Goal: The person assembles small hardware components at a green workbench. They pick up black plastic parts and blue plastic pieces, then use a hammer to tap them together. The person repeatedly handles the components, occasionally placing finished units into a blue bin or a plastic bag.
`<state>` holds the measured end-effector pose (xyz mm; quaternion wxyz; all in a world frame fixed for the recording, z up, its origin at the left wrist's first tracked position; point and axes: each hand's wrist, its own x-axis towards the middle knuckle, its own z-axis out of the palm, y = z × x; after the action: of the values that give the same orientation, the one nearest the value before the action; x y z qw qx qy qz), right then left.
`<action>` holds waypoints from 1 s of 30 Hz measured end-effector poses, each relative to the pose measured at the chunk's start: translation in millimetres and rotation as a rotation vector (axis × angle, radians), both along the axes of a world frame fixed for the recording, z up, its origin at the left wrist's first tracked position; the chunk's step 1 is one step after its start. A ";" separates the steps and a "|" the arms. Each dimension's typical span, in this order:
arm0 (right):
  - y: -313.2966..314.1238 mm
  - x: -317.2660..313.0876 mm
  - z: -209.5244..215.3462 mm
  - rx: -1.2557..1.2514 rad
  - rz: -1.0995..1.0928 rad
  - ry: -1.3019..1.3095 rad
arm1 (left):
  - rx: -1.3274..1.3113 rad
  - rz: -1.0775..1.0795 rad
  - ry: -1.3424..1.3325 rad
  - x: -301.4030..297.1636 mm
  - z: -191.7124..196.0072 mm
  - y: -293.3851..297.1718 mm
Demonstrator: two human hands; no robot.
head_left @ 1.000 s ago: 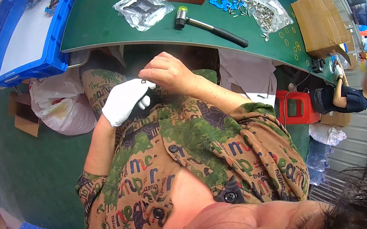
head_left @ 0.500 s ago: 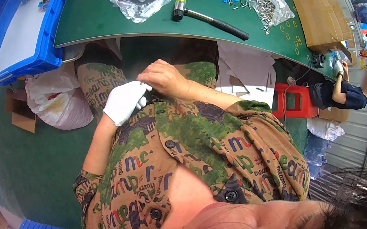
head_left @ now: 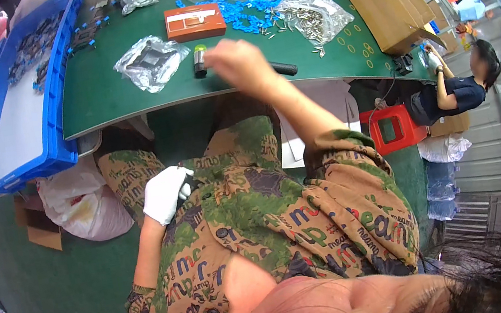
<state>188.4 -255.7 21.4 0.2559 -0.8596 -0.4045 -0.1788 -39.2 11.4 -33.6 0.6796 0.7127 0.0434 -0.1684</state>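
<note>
My left hand (head_left: pixel 165 194), in a white glove, rests at my lap with its fingers curled. A tiny dark bit shows at its fingertips, too small to name. My bare right hand (head_left: pixel 240 65) is over the green bench, blurred by motion. It covers the middle of a mallet whose yellow-green-tipped head (head_left: pixel 200 62) and black handle end (head_left: pixel 283 68) show on either side. Whether the fingers grip the mallet cannot be told. Left of it lies a clear plastic bag with a black part inside (head_left: pixel 152 61). A red-brown box (head_left: pixel 195 22) sits just behind the mallet.
Blue plastic pieces (head_left: pixel 247 14) and a bag of metal pins (head_left: pixel 316 16) lie farther back. A cardboard box (head_left: pixel 390 7) stands at the right. Blue crates (head_left: pixel 33 163) flank the bench's left side. A red stool (head_left: pixel 392 129) and a co-worker (head_left: pixel 454 89) are at right.
My right hand has left my gloved left hand and moved forward over the mallet. The left hand stays at my lap. The view has shifted, showing more of the bench.
</note>
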 end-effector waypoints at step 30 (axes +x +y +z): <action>-65.4 101.0 1.0 -0.655 -0.268 0.051 | 0.014 -0.071 0.024 7.8 -4.1 -2.0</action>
<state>289.4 -321.1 22.3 -0.0491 -0.9457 -0.3173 -0.0501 -31.4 9.3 -37.7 0.6677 0.7163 0.0273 -0.2006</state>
